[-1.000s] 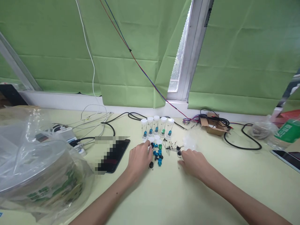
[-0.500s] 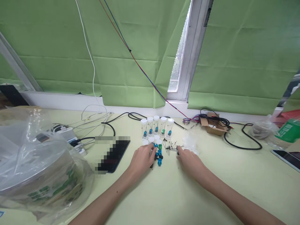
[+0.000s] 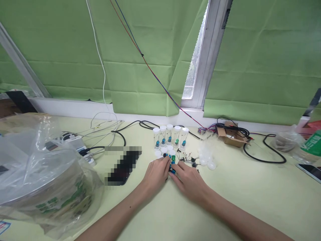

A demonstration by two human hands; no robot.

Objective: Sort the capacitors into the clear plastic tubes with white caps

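My left hand (image 3: 158, 170) is closed, its fingertips pressed together at the left edge of a cluster of small blue and green parts (image 3: 173, 158). What it pinches, if anything, is hidden. From the other side, my right hand (image 3: 189, 177) closes its thumb and fingers around a small blue part (image 3: 173, 168) in the same cluster. The two hands nearly meet there. Behind them stands a row of clear tubes (image 3: 177, 137) with white caps, each holding a blue or green piece with thin metal legs. Loose black pieces with metal legs (image 3: 193, 162) lie beyond my right hand.
White round caps (image 3: 207, 160) lie to the right, by a small cardboard box (image 3: 232, 135) and black cable (image 3: 265, 160). On the left are a phone (image 3: 125, 165), a power strip (image 3: 75, 144) and a large tub in a plastic bag (image 3: 57, 190). A bottle (image 3: 312, 144) is at far right.
My right hand has moved left, from the loose black pieces to the blue and green cluster. My left hand stays beside the cluster. The whole view has shifted slightly.
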